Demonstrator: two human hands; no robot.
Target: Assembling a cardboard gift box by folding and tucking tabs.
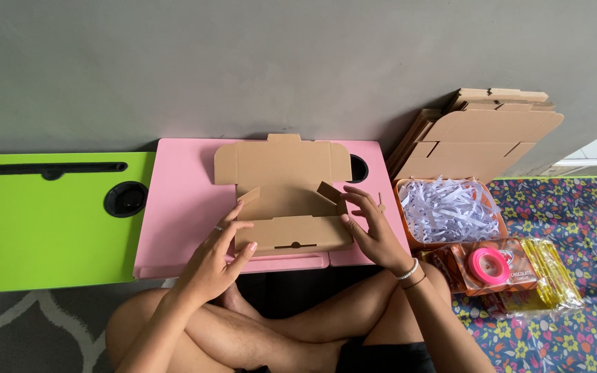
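Head view: a flat brown cardboard box (281, 190), part folded, is laid on a pink lap table (181, 207) set against a grey wall. The box's lid panel lies open toward the wall, and the front wall is raised toward the person. The left hand (219, 252) is placed at the box's front left corner, fingers loosely curled and touching the front wall and the left side flap; a ring is seen on one finger. The right hand (374, 231) is set at the front right corner, fingers spread and bent against the right side flap, thumb on the front wall; bracelets are worn on the wrist. A green lap table (43, 228) is butted to the left of the pink one. To the right, an orange tray of shredded white paper (447, 207), a stack of flat cardboard blanks (481, 135) leaned on the wall, and a pink ribbon roll (488, 266) on orange packets (519, 276) are noted on a flowered mat (582, 207). Crossed bare legs are seen below.
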